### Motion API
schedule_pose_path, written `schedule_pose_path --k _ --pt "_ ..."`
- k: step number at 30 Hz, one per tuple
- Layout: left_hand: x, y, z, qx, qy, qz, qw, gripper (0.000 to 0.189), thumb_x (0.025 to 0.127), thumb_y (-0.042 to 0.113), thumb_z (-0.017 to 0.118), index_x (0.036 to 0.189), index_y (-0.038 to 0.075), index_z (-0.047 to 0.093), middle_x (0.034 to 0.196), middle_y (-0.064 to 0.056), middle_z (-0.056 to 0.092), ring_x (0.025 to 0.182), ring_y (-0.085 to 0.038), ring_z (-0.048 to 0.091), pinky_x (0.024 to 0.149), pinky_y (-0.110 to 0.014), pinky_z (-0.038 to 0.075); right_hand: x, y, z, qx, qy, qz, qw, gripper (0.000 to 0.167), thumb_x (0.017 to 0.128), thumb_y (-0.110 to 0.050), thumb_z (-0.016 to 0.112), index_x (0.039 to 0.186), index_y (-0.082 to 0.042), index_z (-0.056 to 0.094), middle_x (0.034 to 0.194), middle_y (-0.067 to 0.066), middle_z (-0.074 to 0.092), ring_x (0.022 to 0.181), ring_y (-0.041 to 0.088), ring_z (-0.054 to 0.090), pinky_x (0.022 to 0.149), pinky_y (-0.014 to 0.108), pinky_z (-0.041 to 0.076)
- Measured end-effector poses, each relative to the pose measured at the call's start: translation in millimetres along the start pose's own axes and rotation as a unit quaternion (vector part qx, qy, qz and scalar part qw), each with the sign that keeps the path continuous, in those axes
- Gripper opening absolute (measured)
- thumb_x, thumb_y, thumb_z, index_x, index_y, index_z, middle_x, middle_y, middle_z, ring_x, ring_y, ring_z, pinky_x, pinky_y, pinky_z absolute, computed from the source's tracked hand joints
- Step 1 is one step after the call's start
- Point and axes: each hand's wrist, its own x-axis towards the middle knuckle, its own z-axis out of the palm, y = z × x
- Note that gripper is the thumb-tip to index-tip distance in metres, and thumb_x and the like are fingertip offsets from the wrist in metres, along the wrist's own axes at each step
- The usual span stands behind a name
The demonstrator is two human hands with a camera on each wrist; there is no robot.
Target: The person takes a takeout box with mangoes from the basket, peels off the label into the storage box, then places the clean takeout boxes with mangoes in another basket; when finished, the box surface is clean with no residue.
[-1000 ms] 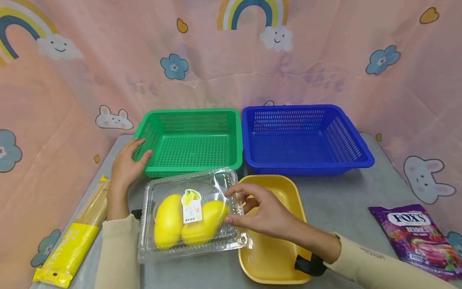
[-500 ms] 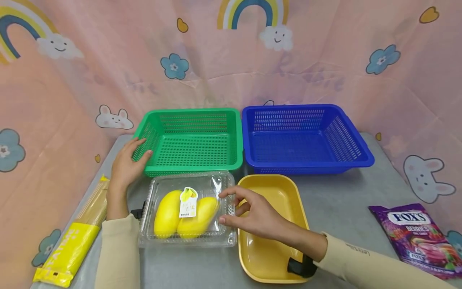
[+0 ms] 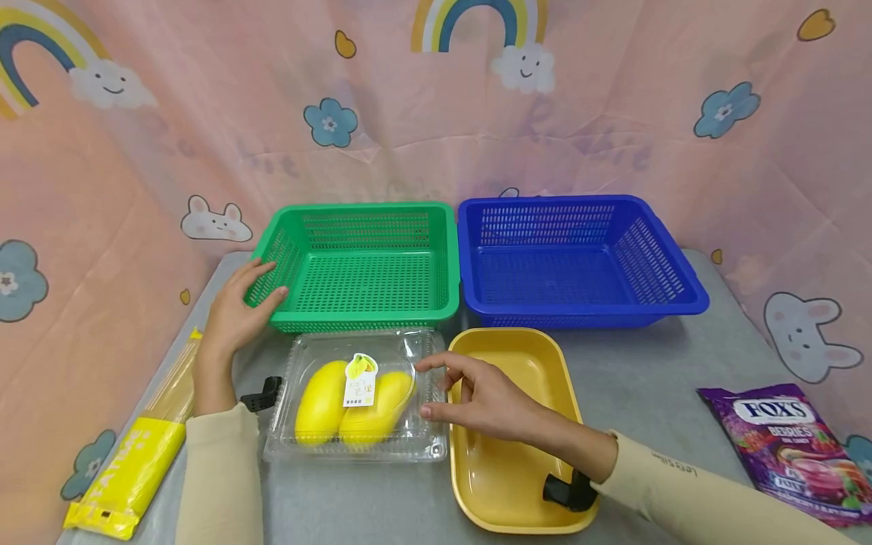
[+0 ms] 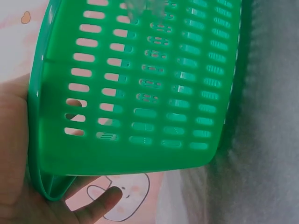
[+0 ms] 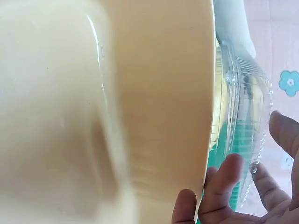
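Note:
My left hand (image 3: 235,306) rests over the left front corner of the green basket (image 3: 371,316), its fingers reaching past the rim. In the left wrist view the palm lies along that rim, with the thumb extended. A clear plastic clamshell box (image 3: 425,446) lies flat on the table before the basket. Two yellow mangoes (image 3: 320,401) and a white label (image 3: 359,390) show through its lid. My right hand (image 3: 493,397) hovers at the box's right edge, fingers spread and thumb apart from them. Below that hand stands a yellow tray (image 3: 524,522).
A blue basket (image 3: 586,310) stands right of the green one. At the left edge lies a yellow pack of long noodles (image 3: 129,462). A purple candy bag (image 3: 790,454) lies at the far right. Pink patterned cloth (image 3: 422,129) hangs behind and beside the table.
The clamshell box has gone from tilted and raised to flat on the table. My right hand shifted slightly left with it, and its fingers came off. The left hand stayed at the basket.

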Motion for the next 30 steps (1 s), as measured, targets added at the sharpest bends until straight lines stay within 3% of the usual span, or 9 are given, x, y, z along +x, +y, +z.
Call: schedule_pose_path --k 4,12,24,30 --pt "-0.4 -1.6 -0.7 -0.002 -0.001 -0.001 1.0 0.065 0.101 0.049 0.057 0.156 0.017 0.043 0.17 -0.01 0.023 0.154 -0.049 0.019 0.114 -0.078 0.02 0.4 -1 -1 -0.016 -0.006 -0.009 0.9998 0.058 0.087 -0.03 0.082 0.14 -0.02 0.061 0.106 0.012 0.067 0.051 0.007 0.048 0.046 0.024 0.046" --pt "-1.2 -3.2 -1.5 -0.013 -0.001 0.007 0.9999 0.063 0.101 0.047 0.06 0.153 0.015 0.046 0.17 -0.01 0.024 0.155 -0.047 0.018 0.115 -0.077 0.02 -0.5 -6 -7 -0.102 -0.02 -0.021 0.9943 0.064 0.089 -0.04 0.078 0.147 -0.028 0.055 0.122 0.01 0.073 0.048 0.005 0.045 0.05 0.023 0.045" --pt "-4.7 -2.6 -4.8 -0.018 -0.014 0.004 0.9997 0.064 0.1 0.047 0.06 0.154 0.016 0.046 0.171 -0.007 0.02 0.156 -0.046 0.015 0.114 -0.078 0.019 -0.2 -10 -17 -0.15 0.013 -0.027 0.9882 0.062 0.088 -0.039 0.08 0.144 -0.025 0.06 0.11 0.007 0.076 0.048 0.005 0.047 0.045 0.021 0.042" --pt "-8.7 -0.9 -10.6 -0.032 -0.045 0.006 0.9984 0.064 0.099 0.045 0.063 0.154 0.018 0.046 0.171 -0.007 0.022 0.157 -0.044 0.014 0.116 -0.076 0.018 1.4 -9 -20 -0.149 0.016 -0.03 0.9883 0.058 0.088 -0.037 0.08 0.142 -0.023 0.062 0.107 0.007 0.075 0.054 0.009 0.054 0.049 0.023 0.048"
